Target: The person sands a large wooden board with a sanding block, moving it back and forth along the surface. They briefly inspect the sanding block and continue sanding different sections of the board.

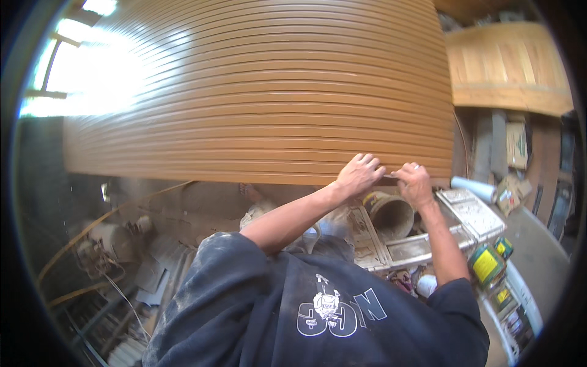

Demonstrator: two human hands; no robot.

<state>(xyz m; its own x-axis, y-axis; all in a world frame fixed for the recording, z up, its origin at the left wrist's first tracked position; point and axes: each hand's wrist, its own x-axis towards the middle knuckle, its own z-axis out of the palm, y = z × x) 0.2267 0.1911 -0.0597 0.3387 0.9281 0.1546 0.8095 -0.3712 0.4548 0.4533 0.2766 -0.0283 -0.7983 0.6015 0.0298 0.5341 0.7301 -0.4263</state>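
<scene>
A large brown grooved panel [293,110] spreads out before me, its long ridges running left to right. At its near edge, toward the right end, my left hand [361,175] rests with the fingers bent and close together against the surface. Just to the right, my right hand [416,183] is closed, thumb and fingers pinched at the same edge, with a ring on one finger. A small pale bit shows between the two hands, too small to name. What lies under the left fingers is hidden.
Below the panel edge lies a dirty bucket [391,217] on a pale, stained frame [422,248]. Green and yellow cans [487,265] stand at the right, near a light blue roll [474,189]. A compressor-like machine [110,244] and a yellowish hose [92,226] sit at left.
</scene>
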